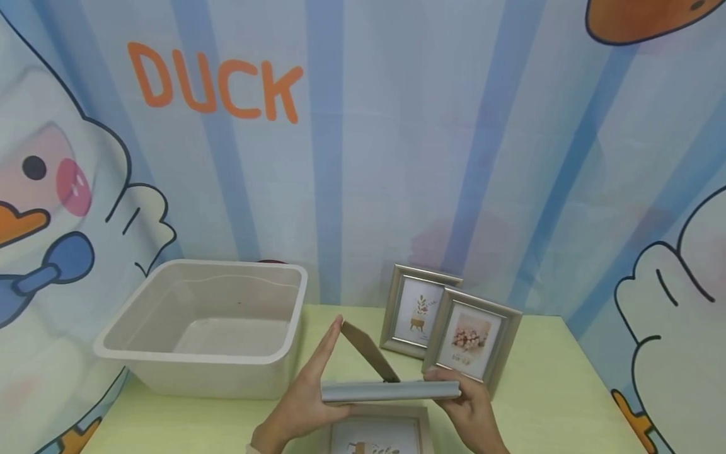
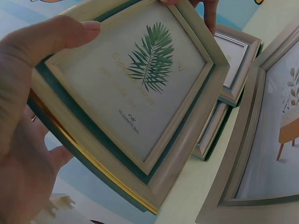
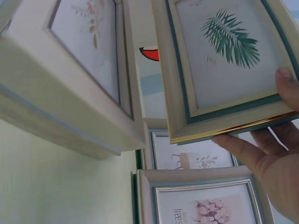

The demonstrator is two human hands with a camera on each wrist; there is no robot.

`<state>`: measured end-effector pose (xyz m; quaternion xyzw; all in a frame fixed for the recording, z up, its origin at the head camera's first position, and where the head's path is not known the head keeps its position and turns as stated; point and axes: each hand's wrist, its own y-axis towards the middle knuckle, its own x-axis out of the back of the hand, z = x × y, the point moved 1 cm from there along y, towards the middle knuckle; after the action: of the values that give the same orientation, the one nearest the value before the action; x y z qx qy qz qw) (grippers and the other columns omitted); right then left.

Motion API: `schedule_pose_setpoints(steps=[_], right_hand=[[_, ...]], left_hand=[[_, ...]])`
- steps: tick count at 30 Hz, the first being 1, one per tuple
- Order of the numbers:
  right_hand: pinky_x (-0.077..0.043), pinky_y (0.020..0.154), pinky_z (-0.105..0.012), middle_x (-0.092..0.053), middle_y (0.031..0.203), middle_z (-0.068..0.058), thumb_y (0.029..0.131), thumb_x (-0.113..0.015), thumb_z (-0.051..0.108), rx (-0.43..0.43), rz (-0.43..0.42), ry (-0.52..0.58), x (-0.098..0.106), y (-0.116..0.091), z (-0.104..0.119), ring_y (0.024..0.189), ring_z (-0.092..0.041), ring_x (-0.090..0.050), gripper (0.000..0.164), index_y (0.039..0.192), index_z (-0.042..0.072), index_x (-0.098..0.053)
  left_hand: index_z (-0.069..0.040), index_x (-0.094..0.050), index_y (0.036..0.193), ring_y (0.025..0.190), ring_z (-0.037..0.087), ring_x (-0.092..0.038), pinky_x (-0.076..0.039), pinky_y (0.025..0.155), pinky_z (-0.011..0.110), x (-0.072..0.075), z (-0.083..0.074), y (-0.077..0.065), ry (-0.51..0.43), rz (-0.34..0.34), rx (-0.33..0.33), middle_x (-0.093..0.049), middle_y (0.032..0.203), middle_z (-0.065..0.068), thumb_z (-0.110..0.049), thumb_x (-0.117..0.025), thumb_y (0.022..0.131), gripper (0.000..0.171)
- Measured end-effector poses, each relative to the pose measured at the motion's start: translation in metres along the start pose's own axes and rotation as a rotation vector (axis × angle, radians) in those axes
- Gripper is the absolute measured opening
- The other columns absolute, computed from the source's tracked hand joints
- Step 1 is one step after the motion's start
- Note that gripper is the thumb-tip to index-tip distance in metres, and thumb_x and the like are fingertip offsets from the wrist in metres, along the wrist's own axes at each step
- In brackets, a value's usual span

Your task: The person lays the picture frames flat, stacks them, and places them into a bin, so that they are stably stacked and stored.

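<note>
Both hands hold one picture frame (image 1: pixel 390 391) level above the near edge of the pale green desk (image 1: pixel 544 391), its glass side turned downward so that the head view shows only its grey edge and the brown back stand (image 1: pixel 368 350) sticking up toward 11 o'clock. The left hand (image 1: pixel 309 394) grips the frame's left end, fingers straight up along the stand and thumb on the front, and the right hand (image 1: pixel 471 410) grips the right end with thumb over the front border. The wrist views show a green palm-leaf print (image 2: pixel 149 58) behind the glass. Directly below lies another frame (image 1: pixel 377 432) flat on the desk. At 1 o'clock two silver frames (image 1: pixel 448 325) stand upright, overlapping. At 10 o'clock sits a beige plastic tub (image 1: pixel 207 325) before a duck-print backdrop (image 1: pixel 215 82).
</note>
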<state>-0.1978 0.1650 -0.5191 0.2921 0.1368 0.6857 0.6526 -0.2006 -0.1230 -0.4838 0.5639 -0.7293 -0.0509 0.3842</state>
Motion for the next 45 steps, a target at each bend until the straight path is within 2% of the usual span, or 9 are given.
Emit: schedule_pose_setpoints(steps=[6,13,16,21,25,32,37,42,45], right_hand=[[-0.052,0.097,-0.016,-0.072,0.116,0.011,0.073,-0.070,-0.020,0.153,0.008,0.040,0.004,-0.002,-0.008,0.111,-0.004,-0.068,0.038,0.106,-0.001,-0.072],[-0.050,0.101,-0.017,-0.075,0.112,-0.005,0.070,-0.069,-0.025,0.244,-0.017,0.026,0.004,-0.002,-0.010,0.116,-0.005,-0.066,0.043,0.107,-0.003,-0.071],[-0.050,0.103,-0.019,-0.075,0.111,-0.012,0.068,-0.068,-0.028,0.283,-0.025,0.036,0.004,-0.002,-0.009,0.117,-0.008,-0.066,0.044,0.106,-0.004,-0.070],[-0.050,0.103,-0.019,-0.075,0.112,-0.013,0.068,-0.066,-0.030,0.310,-0.037,0.045,0.004,-0.003,-0.007,0.117,-0.011,-0.067,0.044,0.105,-0.006,-0.069],[-0.050,0.102,-0.019,-0.075,0.111,-0.013,0.067,-0.069,-0.026,0.344,-0.047,0.045,0.004,-0.003,-0.010,0.116,-0.012,-0.067,0.042,0.104,-0.006,-0.070],[-0.051,0.102,-0.020,-0.075,0.109,-0.015,0.069,-0.073,-0.018,0.394,-0.059,0.050,0.003,-0.002,-0.011,0.115,-0.013,-0.068,0.036,0.103,-0.009,-0.069],[-0.050,0.103,-0.020,-0.075,0.109,-0.013,0.068,-0.073,-0.019,0.384,-0.084,0.020,0.003,-0.003,-0.010,0.115,-0.012,-0.067,0.037,0.104,-0.008,-0.070],[-0.050,0.101,-0.018,-0.075,0.109,-0.011,0.068,-0.073,-0.020,0.356,-0.127,0.001,0.002,-0.004,-0.009,0.114,-0.010,-0.067,0.036,0.103,-0.009,-0.070],[-0.051,0.100,-0.018,-0.075,0.109,-0.012,0.068,-0.072,-0.021,0.345,-0.149,0.010,0.001,-0.004,-0.008,0.113,-0.009,-0.068,0.035,0.101,-0.010,-0.069]], left_hand=[[-0.011,-0.007,0.161,0.155,0.015,-0.014,-0.019,0.122,0.026,0.001,-0.005,-0.004,0.048,0.031,-0.047,-0.012,0.169,0.010,-0.012,-0.093,0.063,0.131],[-0.008,-0.009,0.161,0.155,0.013,-0.014,-0.019,0.122,0.024,0.002,-0.010,-0.005,0.084,0.036,-0.062,-0.013,0.169,0.008,-0.004,-0.092,0.057,0.133],[-0.004,-0.012,0.160,0.155,0.012,-0.015,-0.018,0.122,0.022,0.002,-0.010,-0.005,0.107,0.012,-0.100,-0.017,0.168,0.011,0.002,-0.091,0.052,0.134],[0.000,-0.022,0.157,0.154,0.012,-0.019,-0.022,0.121,0.021,0.000,-0.009,-0.007,0.142,-0.059,-0.181,-0.026,0.165,0.014,0.008,-0.092,0.041,0.136],[0.000,-0.026,0.156,0.153,0.011,-0.022,-0.024,0.119,0.021,-0.001,-0.009,-0.009,0.140,-0.101,-0.200,-0.031,0.163,0.015,0.010,-0.092,0.039,0.135],[0.006,-0.031,0.152,0.151,0.012,-0.027,-0.022,0.122,0.020,-0.002,-0.009,-0.015,0.109,-0.159,-0.240,-0.034,0.161,0.017,0.002,-0.092,0.052,0.117],[0.009,-0.039,0.147,0.148,0.013,-0.036,-0.028,0.121,0.023,-0.001,-0.007,-0.017,0.062,-0.218,-0.290,-0.044,0.155,0.017,0.006,-0.088,0.057,0.102],[0.009,-0.057,0.133,0.132,0.013,-0.057,-0.043,0.112,0.024,0.001,-0.003,-0.018,-0.031,-0.308,-0.369,-0.066,0.132,0.016,0.019,-0.078,0.059,0.078],[0.004,-0.068,0.121,0.118,0.014,-0.067,-0.050,0.104,0.023,-0.001,0.001,-0.020,-0.068,-0.347,-0.383,-0.073,0.116,0.017,0.020,-0.076,0.064,0.059]])
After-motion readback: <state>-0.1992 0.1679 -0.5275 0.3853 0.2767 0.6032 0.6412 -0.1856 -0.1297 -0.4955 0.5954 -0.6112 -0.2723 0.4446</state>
